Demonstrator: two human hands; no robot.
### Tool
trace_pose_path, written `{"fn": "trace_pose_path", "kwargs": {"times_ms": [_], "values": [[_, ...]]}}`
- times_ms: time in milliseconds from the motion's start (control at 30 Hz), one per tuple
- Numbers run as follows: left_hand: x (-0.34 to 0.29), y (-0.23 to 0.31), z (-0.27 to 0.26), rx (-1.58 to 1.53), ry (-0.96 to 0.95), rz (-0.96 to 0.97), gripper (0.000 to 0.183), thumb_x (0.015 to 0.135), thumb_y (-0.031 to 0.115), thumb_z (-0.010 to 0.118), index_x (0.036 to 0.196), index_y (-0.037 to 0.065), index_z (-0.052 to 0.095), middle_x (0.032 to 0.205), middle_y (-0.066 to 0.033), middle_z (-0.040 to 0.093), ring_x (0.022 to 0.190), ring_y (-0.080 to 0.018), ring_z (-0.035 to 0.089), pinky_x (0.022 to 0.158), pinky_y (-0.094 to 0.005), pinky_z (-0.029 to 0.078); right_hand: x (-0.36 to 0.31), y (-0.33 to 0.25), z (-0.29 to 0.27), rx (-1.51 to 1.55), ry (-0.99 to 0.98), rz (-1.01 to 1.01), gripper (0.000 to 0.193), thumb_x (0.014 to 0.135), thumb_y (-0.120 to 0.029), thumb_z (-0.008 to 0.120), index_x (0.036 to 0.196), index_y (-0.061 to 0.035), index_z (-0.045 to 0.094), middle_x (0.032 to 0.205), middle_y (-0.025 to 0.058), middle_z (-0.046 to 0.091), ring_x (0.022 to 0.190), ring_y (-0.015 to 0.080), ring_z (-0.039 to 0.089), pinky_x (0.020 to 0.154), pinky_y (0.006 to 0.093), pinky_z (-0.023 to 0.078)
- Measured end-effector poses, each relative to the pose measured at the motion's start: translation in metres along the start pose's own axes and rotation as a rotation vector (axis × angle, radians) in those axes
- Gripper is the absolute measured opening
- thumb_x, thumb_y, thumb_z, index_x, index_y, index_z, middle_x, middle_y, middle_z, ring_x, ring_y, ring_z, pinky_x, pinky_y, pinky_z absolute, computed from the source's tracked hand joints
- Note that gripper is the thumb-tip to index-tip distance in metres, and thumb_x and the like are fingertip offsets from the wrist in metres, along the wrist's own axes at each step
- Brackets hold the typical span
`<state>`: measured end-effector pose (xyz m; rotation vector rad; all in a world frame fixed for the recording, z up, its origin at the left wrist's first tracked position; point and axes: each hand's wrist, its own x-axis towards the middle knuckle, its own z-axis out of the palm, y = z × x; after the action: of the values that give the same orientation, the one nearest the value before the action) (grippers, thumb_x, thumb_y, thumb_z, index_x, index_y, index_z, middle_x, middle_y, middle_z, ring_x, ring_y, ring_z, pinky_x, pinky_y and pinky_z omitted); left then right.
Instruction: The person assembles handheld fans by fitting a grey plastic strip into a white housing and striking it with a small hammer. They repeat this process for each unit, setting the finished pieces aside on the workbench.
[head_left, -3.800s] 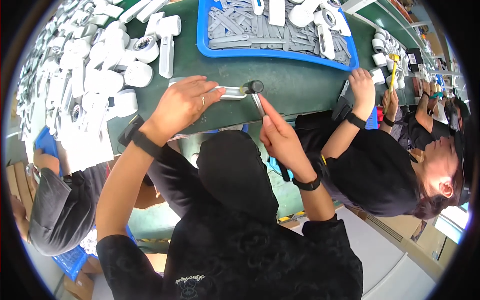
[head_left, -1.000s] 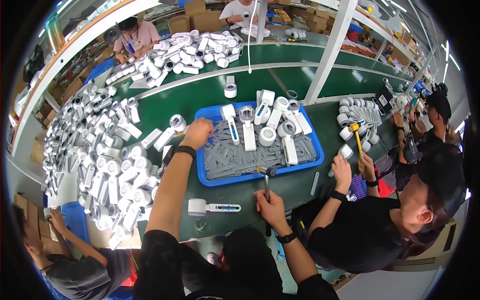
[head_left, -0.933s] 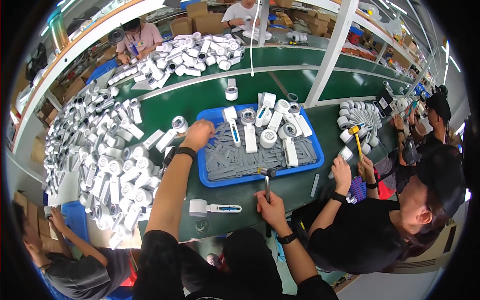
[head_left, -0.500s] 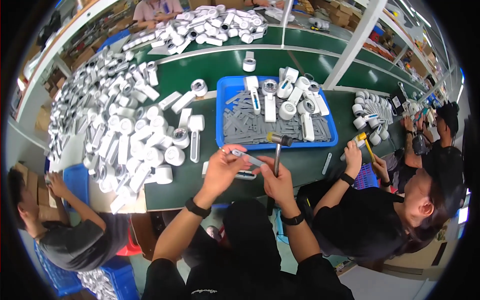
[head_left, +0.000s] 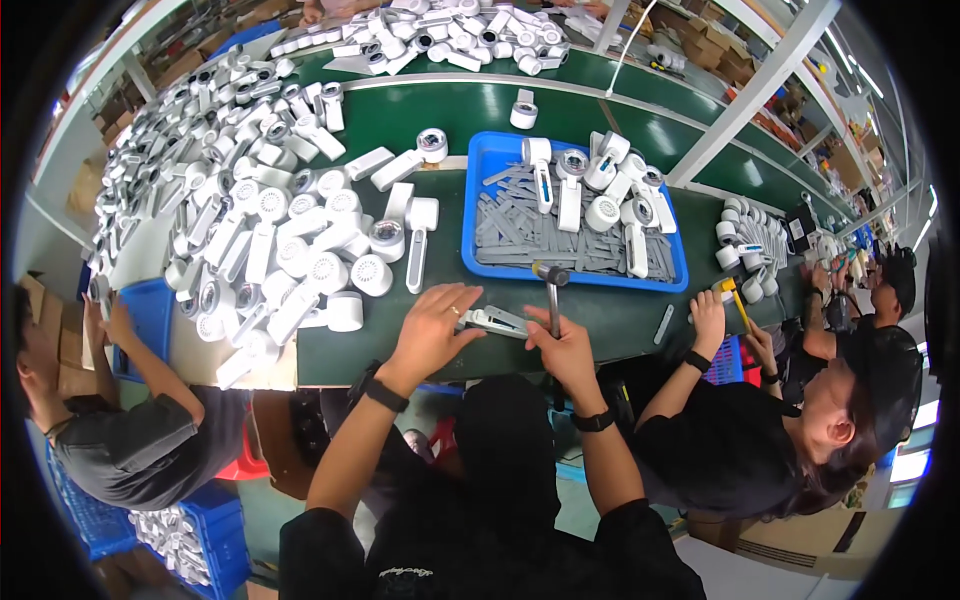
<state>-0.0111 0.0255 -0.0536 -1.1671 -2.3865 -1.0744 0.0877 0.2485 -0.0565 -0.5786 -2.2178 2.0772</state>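
On the green bench before me lies a white handled device [head_left: 490, 322], which looks like a small handheld fan. A grey strip [head_left: 512, 319] is along its handle. My left hand [head_left: 432, 335] is closed round the left end, fingers on the far side and thumb on the near side; the palm hides that end. My right hand [head_left: 565, 352] grips a hammer [head_left: 552, 275], held upright with its head above the fist. The right fingertips are at the right end of the strip; whether they press on it cannot be made out.
Beyond my hands stands a blue tray [head_left: 580, 277] of grey strips and white devices. A large heap of white devices [head_left: 270, 230] covers the left. One loose grey strip [head_left: 664, 324] lies at right. Co-workers sit on both sides; the right one's hand [head_left: 708, 325] is near a yellow hammer [head_left: 735, 292].
My left hand has let go of the grey strip it pinched and moved onto the white device. The strip went down to the device. The hammer stays in my right hand; the view has shifted slightly.
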Motion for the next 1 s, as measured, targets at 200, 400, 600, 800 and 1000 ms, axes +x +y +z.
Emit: {"fn": "trace_pose_path", "kwargs": {"times_ms": [200, 400, 600, 800, 1000], "values": [[-0.001, -0.004, 0.005, -0.015, 0.047, -0.003, 0.052, 0.073, 0.017, 0.086, 0.121, 0.007, 0.070, 0.116, -0.0139, 0.070, 0.112, -0.0331, 0.065, 0.097, -0.0421, 0.053, 0.003, -0.007, 0.005, -0.197, -0.061, -0.029, 0.021, 0.098, -0.014, 0.068, 0.116, -0.0083, 0.076, 0.069, -0.0064, 0.062, 0.056, 0.0010, 0.045, 0.050, 0.0221, 0.033], [0.001, -0.005, 0.004, -0.006, 0.076, 0.036, 0.047, 0.073, 0.016, 0.085, 0.117, 0.008, 0.072, 0.110, -0.0108, 0.072, 0.111, -0.0317, 0.066, 0.094, -0.0418, 0.054, 0.012, -0.010, 0.003, -0.285, -0.114, -0.048, 0.021, 0.097, -0.016, 0.068, 0.114, -0.0084, 0.077, 0.067, -0.0021, 0.062, 0.063, 0.0044, 0.056, 0.057, 0.0242, 0.042], [0.003, -0.011, 0.006, 0.029, 0.054, 0.131, 0.039, 0.074, 0.017, 0.085, 0.110, 0.008, 0.074, 0.107, -0.0057, 0.073, 0.110, -0.0290, 0.066, 0.092, -0.0414, 0.055, 0.016, -0.014, -0.001, -0.324, -0.173, -0.035, 0.021, 0.096, -0.011, 0.066, 0.113, -0.0073, 0.077, 0.066, -0.0013, 0.061, 0.062, 0.0052, 0.055, 0.057, 0.0257, 0.043], [0.003, -0.014, 0.008, 0.222, -0.084, 0.241, 0.031, 0.080, 0.023, 0.081, 0.106, 0.007, 0.074, 0.103, -0.0037, 0.072, 0.109, -0.0249, 0.065, 0.095, -0.0430, 0.053, 0.025, -0.029, -0.002, -0.368, -0.206, 0.054, 0.021, 0.095, -0.013, 0.067, 0.112, -0.0060, 0.077, 0.064, 0.0002, 0.062, 0.061, 0.0062, 0.056, 0.057, 0.0264, 0.043], [0.009, -0.014, 0.006, 0.332, -0.221, 0.281, 0.030, 0.083, 0.025, 0.078, 0.106, 0.007, 0.074, 0.101, -0.0040, 0.072, 0.107, -0.0232, 0.065, 0.097, -0.0431, 0.053, 0.021, -0.031, -0.002, -0.389, -0.149, 0.121, 0.026, 0.098, -0.023, 0.068, 0.114, -0.0046, 0.076, 0.066, 0.0013, 0.065, 0.054, 0.0056, 0.052, 0.051, 0.0256, 0.038]]}}
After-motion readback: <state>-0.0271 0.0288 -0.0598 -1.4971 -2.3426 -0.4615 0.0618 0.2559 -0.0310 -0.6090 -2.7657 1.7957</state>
